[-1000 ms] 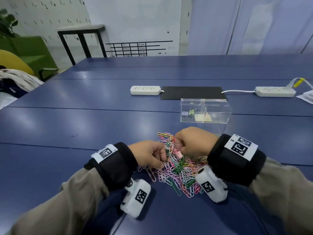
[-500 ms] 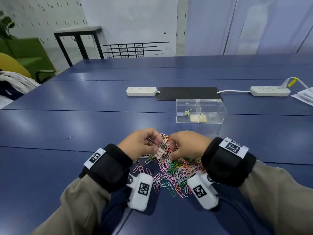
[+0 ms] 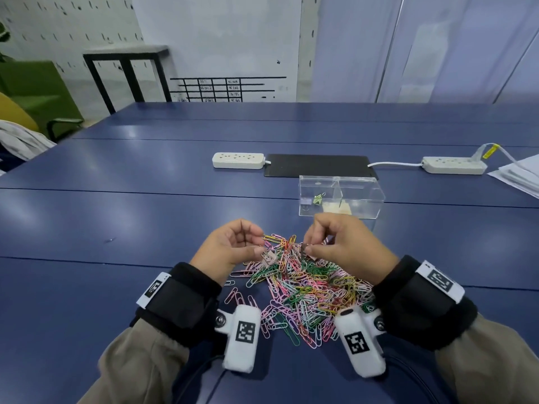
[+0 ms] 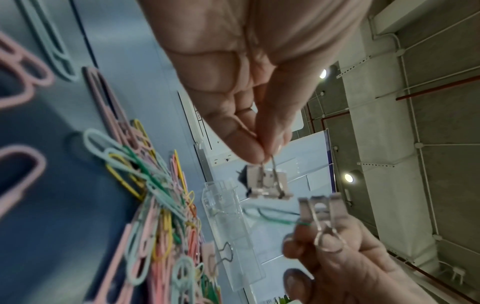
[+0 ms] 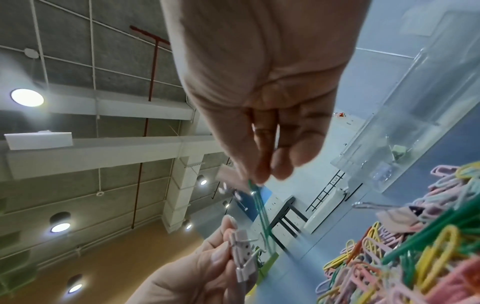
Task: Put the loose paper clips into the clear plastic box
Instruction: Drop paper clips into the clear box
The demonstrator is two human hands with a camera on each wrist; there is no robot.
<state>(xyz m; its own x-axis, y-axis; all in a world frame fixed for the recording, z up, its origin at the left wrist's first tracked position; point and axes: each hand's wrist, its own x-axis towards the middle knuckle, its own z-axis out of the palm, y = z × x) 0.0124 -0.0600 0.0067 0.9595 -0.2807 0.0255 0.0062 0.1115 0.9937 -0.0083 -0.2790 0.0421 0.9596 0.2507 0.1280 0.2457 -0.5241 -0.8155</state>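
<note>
Both hands hover just above the pile [image 3: 309,290] of coloured paper clips on the blue surface [image 3: 116,217], held up where the eyes can sort what came out of the heap. The left grip [image 3: 230,249] is closed on a small pale binder clip [image 4: 267,185], thumb and finger pinching its wire handles so that the body hangs free. The right grip [image 3: 347,252] pinches a second binder clip [image 4: 322,207] by its handle loop, and a green clip [image 4: 275,216] hangs from the same fingertips, seemingly hooked on it. The two binder clips are close together but apart.

My reading is that the hands are teasing things apart. The pile is tangled and has binder clips mixed in, so each hand holds by the thin wires, leaving the pieces free to swing loose.

The box [image 3: 361,199] stands beyond the pile, nearer the right hand and clear of the clips. A wall divides it in two. A few small items lie at the bottom, but almost all the paper clips are on the surface, so the task looks barely begun.
</note>
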